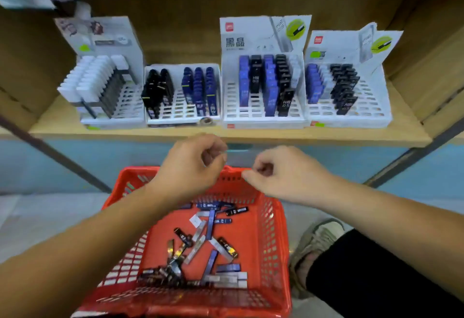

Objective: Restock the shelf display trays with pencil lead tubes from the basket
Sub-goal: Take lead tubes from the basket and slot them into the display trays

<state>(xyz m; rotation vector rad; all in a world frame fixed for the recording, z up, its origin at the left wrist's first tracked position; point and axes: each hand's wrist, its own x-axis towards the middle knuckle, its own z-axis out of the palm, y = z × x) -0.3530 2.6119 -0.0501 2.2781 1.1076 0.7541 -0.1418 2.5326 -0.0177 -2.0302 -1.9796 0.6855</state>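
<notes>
A red plastic basket (273,237) sits low in front of me, with several black, blue and silver pencil lead tubes (208,227) loose on its bottom. Four white display trays stand on the wooden shelf (351,134) above it: the left tray (130,106) with white and grey tubes, the second tray (180,109), the third tray (233,106) and the right tray (371,106) with blue and black tubes. My left hand (193,167) and my right hand (278,174) hover over the basket's far rim, fingers curled. I see no tube plainly in either.
Each tray has bare slots toward its front. Packaged goods hang above the shelf. A shoe (316,245) and a dark trouser leg (371,275) stand right of the basket. Dark metal shelf struts (57,157) slant down at both sides.
</notes>
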